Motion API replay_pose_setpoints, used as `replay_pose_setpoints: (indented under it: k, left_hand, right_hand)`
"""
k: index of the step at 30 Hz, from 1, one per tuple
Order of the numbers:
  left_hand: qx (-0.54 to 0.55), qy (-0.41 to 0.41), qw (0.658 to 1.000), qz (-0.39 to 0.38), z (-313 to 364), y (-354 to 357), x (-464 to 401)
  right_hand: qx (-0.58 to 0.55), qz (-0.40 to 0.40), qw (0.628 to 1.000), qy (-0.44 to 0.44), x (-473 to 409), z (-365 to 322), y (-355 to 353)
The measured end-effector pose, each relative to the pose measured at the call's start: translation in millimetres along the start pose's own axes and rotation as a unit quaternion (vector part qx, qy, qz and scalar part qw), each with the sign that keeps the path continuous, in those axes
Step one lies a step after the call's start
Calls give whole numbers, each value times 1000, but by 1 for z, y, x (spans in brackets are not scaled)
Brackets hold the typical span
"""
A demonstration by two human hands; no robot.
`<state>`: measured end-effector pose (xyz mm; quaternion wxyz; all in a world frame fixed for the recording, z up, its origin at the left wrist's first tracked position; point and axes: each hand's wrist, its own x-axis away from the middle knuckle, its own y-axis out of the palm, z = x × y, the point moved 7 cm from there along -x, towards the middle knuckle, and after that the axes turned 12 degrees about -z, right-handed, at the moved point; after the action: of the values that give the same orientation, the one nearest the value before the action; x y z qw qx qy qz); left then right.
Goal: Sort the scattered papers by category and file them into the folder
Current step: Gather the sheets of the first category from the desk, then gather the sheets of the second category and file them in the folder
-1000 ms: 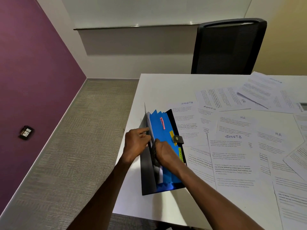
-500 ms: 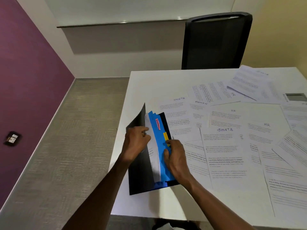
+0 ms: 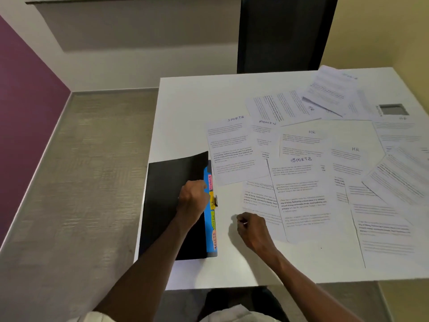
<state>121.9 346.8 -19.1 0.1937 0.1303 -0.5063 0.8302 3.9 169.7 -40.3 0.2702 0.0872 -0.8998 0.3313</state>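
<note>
A black folder (image 3: 167, 205) lies near the table's left edge with its cover down. Blue dividers (image 3: 207, 240) with pink, yellow and green tabs stick out along its right side. My left hand (image 3: 192, 201) rests on the cover by that edge, fingers curled over it. My right hand (image 3: 253, 228) hovers just right of the folder with curled fingers, its fingertips at the left edge of a printed sheet (image 3: 260, 201). Scattered papers cover the table to the right: two headed SPORTS (image 3: 301, 196) (image 3: 232, 147), one ADMIN (image 3: 267, 133), two HR (image 3: 301, 140) (image 3: 352, 163).
The white table (image 3: 197, 108) ends close to the folder on the left and near my body in front. A black chair (image 3: 283, 33) stands behind the far edge. More overlapping sheets (image 3: 332, 94) lie at the back right, beside a small grey rectangle (image 3: 392, 109).
The folder's cover has come down from half open to closed under my left hand. My right hand has left the blue dividers and moved right toward the papers.
</note>
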Motion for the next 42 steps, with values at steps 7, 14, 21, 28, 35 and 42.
replay_pose_setpoints:
  k: [7, 14, 21, 28, 35, 42]
  left_hand:
    - [-10, -28, 999, -17, -14, 31, -8]
    - [42, 18, 998, -42, -34, 71, -13]
    - [22, 45, 995, 81, -31, 45, 2]
    - [95, -81, 991, 45, -18, 34, 4]
    - [117, -75, 990, 23, 13, 35, -21]
    - [174, -1, 984, 43, 84, 53, -23]
  right_hand:
    - [8, -13, 1000, 27, 17, 33, -7]
    - [-8, 15, 1000, 26, 16, 28, -24]
    - [-11, 39, 999, 24, 4, 32, -47]
    - [-13, 63, 997, 31, -11, 49, -66]
    - [-27, 68, 997, 31, -21, 71, -104]
    - [-10, 88, 996, 26, -29, 103, -163]
